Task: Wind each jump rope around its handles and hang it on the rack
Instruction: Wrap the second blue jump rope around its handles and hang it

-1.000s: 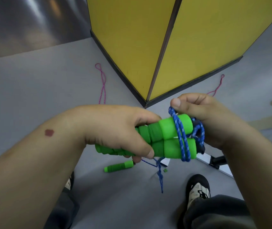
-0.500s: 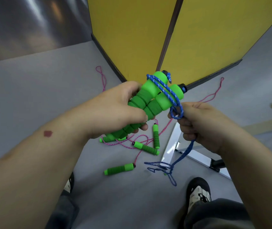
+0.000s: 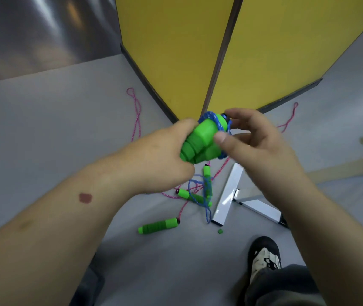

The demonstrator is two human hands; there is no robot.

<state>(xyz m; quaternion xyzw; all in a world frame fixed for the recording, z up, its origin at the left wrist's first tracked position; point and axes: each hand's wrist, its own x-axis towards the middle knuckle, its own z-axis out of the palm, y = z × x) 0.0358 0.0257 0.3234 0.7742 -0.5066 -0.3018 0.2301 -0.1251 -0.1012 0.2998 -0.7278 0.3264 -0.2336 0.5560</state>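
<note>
My left hand (image 3: pixel 165 155) grips two green foam handles (image 3: pixel 200 140) held together, their far ends pointing up and away from me. A blue rope (image 3: pixel 211 117) is wound in several turns around those far ends. My right hand (image 3: pixel 251 138) is at the wrapped end, thumb pressed on the rope against the handles and fingers curled over the black caps. The loose blue tail (image 3: pixel 198 188) hangs below my left hand, down to the floor.
Pink ropes (image 3: pixel 136 111) with green handles (image 3: pixel 158 226) lie tangled on the grey floor below my hands. White rack base bars (image 3: pixel 227 195) lie to the right. A yellow panel corner (image 3: pixel 176 51) stands ahead. My shoe (image 3: pixel 264 257) is at the lower right.
My right hand has come up from below the handles to their far end, carrying the blue rope around them. The loose tail now hangs under my left hand.
</note>
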